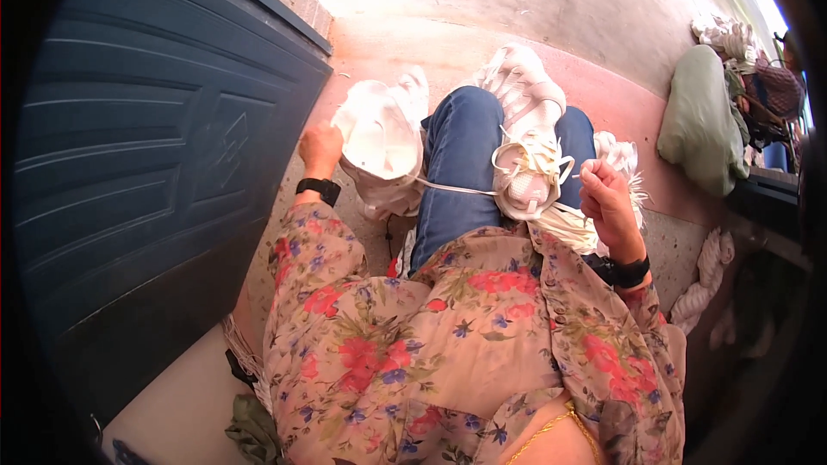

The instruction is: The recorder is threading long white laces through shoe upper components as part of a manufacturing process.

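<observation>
A pale sneaker [524, 182] with loose cream laces [538, 158] rests between my knees, on top of a bundle of white laces or cords [522, 90]. My right hand [608, 200] is closed in a pinch just right of the sneaker, with a short pale lace end showing at its fingertips. Left of my knee stands an open white sack [379, 133]. My left hand [320, 151] is closed at the sack's left side; what its fingers hold is hidden. One lace [457, 189] stretches from the sneaker across my thigh to the sack.
A dark blue panelled door [164, 138] stands close on my left. At the far right are a pale green stuffed sack [705, 116] and piled items. A twisted white bundle [705, 280] lies right of my arm. More white cords [618, 155] hang beside my right knee.
</observation>
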Action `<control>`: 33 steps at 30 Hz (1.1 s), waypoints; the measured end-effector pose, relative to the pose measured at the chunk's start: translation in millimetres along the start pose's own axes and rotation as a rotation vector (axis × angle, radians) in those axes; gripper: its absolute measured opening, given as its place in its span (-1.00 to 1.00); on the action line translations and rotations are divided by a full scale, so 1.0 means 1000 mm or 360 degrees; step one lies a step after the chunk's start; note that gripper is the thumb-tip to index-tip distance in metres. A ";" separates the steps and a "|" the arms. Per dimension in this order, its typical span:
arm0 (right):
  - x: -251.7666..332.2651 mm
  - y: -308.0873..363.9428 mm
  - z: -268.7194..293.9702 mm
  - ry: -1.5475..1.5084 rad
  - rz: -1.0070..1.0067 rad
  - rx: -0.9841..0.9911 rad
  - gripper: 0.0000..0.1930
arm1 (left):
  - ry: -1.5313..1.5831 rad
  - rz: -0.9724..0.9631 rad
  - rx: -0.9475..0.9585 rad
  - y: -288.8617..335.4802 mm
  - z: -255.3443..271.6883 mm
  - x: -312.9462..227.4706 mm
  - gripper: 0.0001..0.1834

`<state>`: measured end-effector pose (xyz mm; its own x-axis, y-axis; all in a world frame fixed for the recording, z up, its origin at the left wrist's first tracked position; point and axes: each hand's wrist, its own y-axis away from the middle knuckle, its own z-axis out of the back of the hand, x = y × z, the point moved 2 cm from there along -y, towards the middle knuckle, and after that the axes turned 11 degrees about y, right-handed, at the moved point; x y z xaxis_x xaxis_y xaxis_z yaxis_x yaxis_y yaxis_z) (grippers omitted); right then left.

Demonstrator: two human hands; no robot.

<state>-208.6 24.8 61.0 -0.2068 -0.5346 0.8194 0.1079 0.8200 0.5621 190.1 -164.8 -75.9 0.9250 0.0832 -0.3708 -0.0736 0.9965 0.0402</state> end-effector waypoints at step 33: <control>0.004 -0.043 -0.015 0.0060 0.0189 0.0199 -0.73 | 0.1350 -0.0309 0.0853 0.056 -0.070 -0.093 -0.68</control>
<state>-199.3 -15.8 41.3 -0.1632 -0.4379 0.8841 0.0070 0.8956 0.4449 73.8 -116.5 -104.4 0.3190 0.1078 -0.9416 0.4184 0.8755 0.2419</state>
